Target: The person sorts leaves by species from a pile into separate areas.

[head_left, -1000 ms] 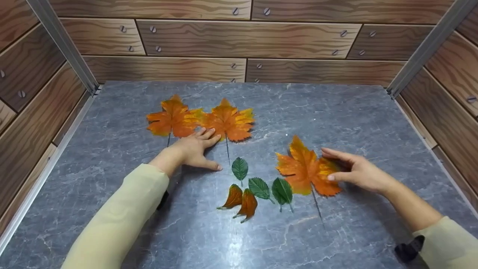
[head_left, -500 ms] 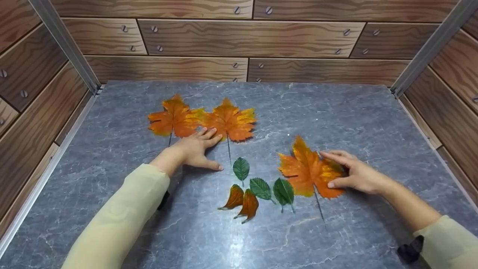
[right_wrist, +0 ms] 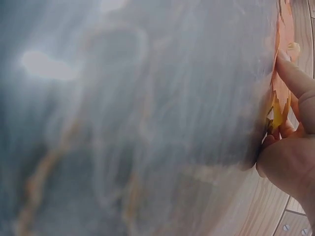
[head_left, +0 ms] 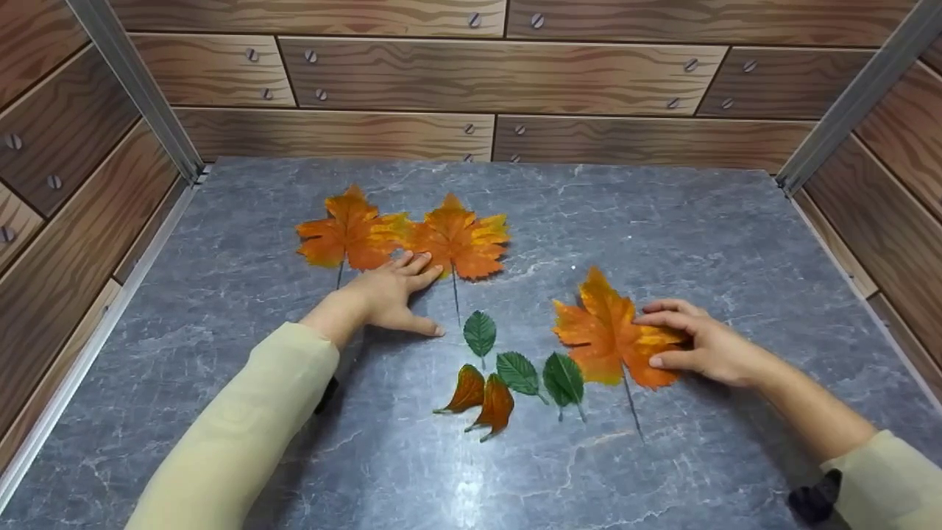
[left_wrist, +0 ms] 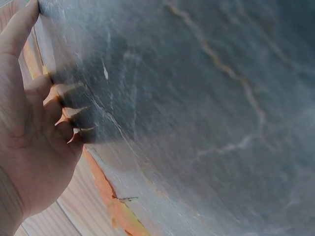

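My left hand [head_left: 394, 297] lies with its fingers spread, fingertips touching the lower edge of an orange artificial maple leaf [head_left: 460, 243]. Another orange maple leaf [head_left: 344, 232] adjoins it on the left. On the right, my right hand [head_left: 715, 347] has its thumb and bent fingers at the right lobe of a third maple leaf [head_left: 605, 331], holding that lobe. In the right wrist view the thumb touches this leaf [right_wrist: 284, 29], and its yellow tip shows near the fingers. The left wrist view shows the left palm [left_wrist: 34, 157] beside an orange leaf edge [left_wrist: 101, 179].
Between the hands lie small green leaves, one upper [head_left: 480, 333], one middle [head_left: 519, 373] and an overlapping pair [head_left: 564, 379]. Two curled brown-orange leaves [head_left: 466, 390] are below them. The grey marbled tabletop [head_left: 412, 471] has wood-patterned walls [head_left: 390, 77] around it.
The right hand's fingers have drawn in toward the thumb at the right maple leaf's edge. The left hand stays in place. The head view has shifted slightly.
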`<control>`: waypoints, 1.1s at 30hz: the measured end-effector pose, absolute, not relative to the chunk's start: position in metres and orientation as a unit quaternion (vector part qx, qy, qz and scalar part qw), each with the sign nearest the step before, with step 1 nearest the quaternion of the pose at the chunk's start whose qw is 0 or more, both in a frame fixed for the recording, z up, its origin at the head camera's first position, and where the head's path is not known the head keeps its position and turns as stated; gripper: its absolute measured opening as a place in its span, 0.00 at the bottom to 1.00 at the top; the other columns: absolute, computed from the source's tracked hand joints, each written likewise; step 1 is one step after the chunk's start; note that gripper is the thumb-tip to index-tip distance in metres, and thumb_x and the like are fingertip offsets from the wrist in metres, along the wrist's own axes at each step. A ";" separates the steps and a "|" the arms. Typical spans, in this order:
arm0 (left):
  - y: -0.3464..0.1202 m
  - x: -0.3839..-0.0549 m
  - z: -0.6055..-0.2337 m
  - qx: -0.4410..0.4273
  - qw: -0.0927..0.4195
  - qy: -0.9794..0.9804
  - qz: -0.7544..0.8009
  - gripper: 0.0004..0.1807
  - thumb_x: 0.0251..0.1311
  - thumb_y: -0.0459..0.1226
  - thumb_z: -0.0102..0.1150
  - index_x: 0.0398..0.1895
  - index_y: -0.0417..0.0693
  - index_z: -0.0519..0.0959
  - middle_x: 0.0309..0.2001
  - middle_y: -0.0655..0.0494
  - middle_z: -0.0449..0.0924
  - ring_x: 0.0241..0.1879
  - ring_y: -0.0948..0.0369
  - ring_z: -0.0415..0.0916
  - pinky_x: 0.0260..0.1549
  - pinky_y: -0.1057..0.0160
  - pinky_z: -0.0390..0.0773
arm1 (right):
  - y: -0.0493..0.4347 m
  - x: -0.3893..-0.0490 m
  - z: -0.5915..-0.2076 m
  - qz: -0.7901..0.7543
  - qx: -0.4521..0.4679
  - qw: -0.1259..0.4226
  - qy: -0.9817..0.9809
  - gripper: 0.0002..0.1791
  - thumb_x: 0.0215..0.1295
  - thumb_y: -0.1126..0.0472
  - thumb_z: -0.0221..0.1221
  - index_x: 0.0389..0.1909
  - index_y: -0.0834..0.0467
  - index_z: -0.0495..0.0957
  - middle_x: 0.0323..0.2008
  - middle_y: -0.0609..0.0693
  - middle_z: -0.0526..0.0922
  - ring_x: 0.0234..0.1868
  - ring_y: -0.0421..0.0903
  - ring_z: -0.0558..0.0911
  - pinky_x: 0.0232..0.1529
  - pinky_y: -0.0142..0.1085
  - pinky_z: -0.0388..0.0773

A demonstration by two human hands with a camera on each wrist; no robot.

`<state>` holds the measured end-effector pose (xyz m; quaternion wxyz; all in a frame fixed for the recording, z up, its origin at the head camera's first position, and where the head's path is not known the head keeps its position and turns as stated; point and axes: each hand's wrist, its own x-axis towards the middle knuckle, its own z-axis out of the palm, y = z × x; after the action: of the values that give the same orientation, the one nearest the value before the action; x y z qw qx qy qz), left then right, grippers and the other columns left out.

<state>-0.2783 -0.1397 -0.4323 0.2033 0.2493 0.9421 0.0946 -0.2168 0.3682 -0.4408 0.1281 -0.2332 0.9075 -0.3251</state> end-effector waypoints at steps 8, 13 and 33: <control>-0.140 -0.279 -0.434 0.250 0.200 0.943 0.092 0.62 0.58 0.76 0.59 0.88 0.65 0.42 0.87 0.58 0.31 0.85 0.49 0.27 0.75 0.30 0.50 | 0.369 -0.217 -0.441 -0.349 -0.212 0.133 0.903 0.21 0.70 0.57 0.71 0.62 0.53 0.83 0.74 0.58 0.68 0.75 0.64 0.62 0.74 0.50 0.58; -0.140 -0.278 -0.434 0.254 0.195 0.943 0.095 0.62 0.59 0.75 0.59 0.88 0.65 0.43 0.87 0.57 0.32 0.85 0.48 0.27 0.76 0.31 0.49 | 0.368 -0.218 -0.443 -0.389 -0.195 0.127 0.891 0.14 0.69 0.61 0.71 0.53 0.56 0.85 0.72 0.58 0.70 0.74 0.61 0.65 0.63 0.17 0.55; -0.141 -0.279 -0.436 0.254 0.202 0.941 0.096 0.62 0.59 0.76 0.57 0.88 0.66 0.41 0.87 0.58 0.30 0.85 0.49 0.26 0.78 0.34 0.47 | 0.378 -0.220 -0.431 -0.490 -0.109 0.106 0.859 0.14 0.74 0.64 0.66 0.53 0.69 0.78 0.44 0.44 0.84 0.42 0.38 0.80 0.41 0.30 0.79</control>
<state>-0.2793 -0.1412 -0.4358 0.2019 0.2542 0.9410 0.0959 -0.2196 0.3780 -0.4306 0.1061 -0.1089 0.8586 -0.4896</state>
